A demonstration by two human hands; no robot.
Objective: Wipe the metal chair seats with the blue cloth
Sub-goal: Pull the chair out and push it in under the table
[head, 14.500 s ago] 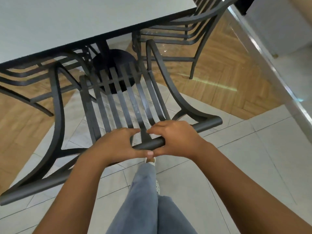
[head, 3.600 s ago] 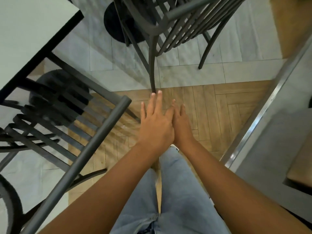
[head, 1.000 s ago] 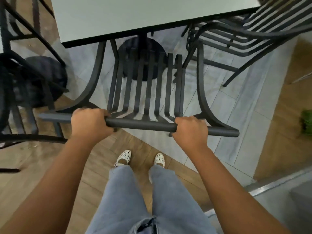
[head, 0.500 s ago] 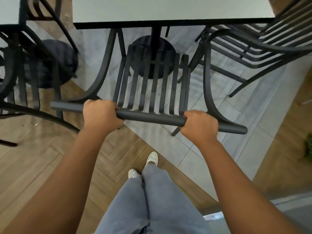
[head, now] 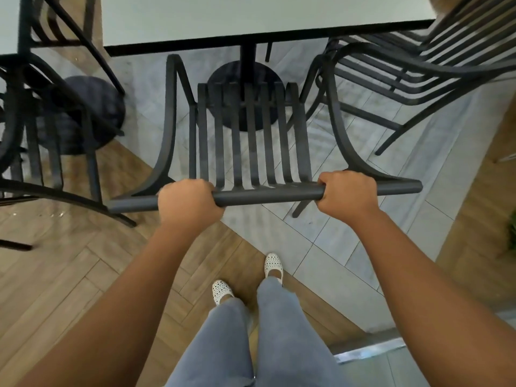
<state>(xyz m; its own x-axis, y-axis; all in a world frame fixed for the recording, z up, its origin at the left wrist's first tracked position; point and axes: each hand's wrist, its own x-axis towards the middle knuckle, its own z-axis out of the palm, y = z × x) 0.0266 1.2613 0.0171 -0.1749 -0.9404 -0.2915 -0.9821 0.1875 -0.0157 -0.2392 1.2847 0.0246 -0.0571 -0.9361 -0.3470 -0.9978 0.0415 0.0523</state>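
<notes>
- Two hands are wrapped around the chair's top rail point(head: 268, 195) — the left hand point(head: 188, 206) near the rail's left end, the right hand point(head: 347, 195) toward its right end, fingers curled over the tube and clamped on it.
- No cloth is held in either hand, and no blue cloth is seen anywhere in view, so wiping cannot be judged as under way.
- Beyond the rail, the chair point(head: 251, 129) is seen from above and behind: its slatted seat point(head: 248, 107) reaches toward the table point(head: 251, 20), the front edge lying just under the table's dark rim, above the round base point(head: 244, 79).
- Curved arms are joined to the rail on both sides; the chair stands on tile, where it meets the wood floor.
- As for handling, the frame is judged stiff and fairly heavy — it will not flex, and the smooth painted tube may be somewhat slippery. The rail is judged the best hold, hands set wide apart so the chair is kept from twisting when pulled or pushed.
- Further out, a second chair point(head: 418, 60) is seen at the right, and another chair point(head: 42, 113) at the left, by a neighbouring table.
</notes>
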